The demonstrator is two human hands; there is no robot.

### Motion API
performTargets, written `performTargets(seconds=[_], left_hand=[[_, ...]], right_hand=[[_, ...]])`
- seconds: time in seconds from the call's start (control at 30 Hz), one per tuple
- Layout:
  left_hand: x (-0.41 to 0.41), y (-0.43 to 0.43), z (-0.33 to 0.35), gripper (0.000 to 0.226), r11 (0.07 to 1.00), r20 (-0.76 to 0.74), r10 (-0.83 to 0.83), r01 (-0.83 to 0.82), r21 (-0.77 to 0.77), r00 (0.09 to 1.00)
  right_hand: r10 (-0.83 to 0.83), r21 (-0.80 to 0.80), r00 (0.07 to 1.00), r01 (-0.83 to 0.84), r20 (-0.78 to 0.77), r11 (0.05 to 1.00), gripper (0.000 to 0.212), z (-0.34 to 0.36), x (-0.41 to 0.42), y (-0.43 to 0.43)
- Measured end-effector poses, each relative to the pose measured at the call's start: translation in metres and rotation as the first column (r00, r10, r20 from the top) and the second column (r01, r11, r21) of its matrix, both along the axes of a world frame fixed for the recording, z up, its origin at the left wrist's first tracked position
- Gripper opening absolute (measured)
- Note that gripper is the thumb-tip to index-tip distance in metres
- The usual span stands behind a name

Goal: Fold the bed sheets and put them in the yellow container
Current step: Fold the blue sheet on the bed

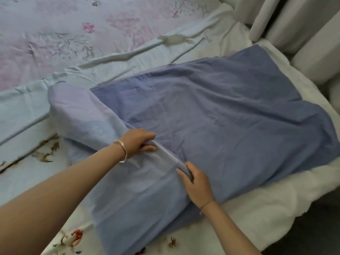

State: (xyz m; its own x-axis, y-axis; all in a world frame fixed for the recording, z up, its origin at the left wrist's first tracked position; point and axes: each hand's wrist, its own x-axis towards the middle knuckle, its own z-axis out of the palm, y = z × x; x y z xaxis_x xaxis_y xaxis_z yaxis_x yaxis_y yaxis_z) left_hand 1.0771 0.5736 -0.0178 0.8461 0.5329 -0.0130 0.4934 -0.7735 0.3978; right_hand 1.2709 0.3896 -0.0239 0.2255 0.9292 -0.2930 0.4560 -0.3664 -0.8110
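two hands: both grip one raised fold (166, 153) of the blue sheet (220, 111)
left hand (138, 142): fingers curled over the fold, thumb under it; bracelet (122, 151) on the wrist
right hand (197, 183): pinches the same fold, nearer the person
blue sheet: spreads flat beyond both grips; paler flap (77, 111) lies past the left hand
underneath: floral bedding (73, 34), white fleecy blanket (257, 208) on the right hand's side

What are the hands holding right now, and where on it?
Both grip the blue bed sheet along its folded-over edge: left hand farther up the fold, right hand nearer.
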Motion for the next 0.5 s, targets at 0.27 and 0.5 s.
performTargets(seconds=[0.27, 0.5], left_hand=[[0.015, 0.022, -0.015, 0.043, 0.977, -0.199, 0.120, -0.080, 0.196, 0.973], [0.032, 0.013, -0.016, 0.055, 0.994, -0.462, 0.102, -0.106, 0.016, 0.881]], right_hand=[[0.016, -0.099, 0.965, 0.010, 0.261, 0.995, 0.026, -0.011, 0.010, -0.002], [0.049, -0.386, 0.999, -0.046, -0.004, 0.921, 0.062, -0.008, -0.019, 0.043]])
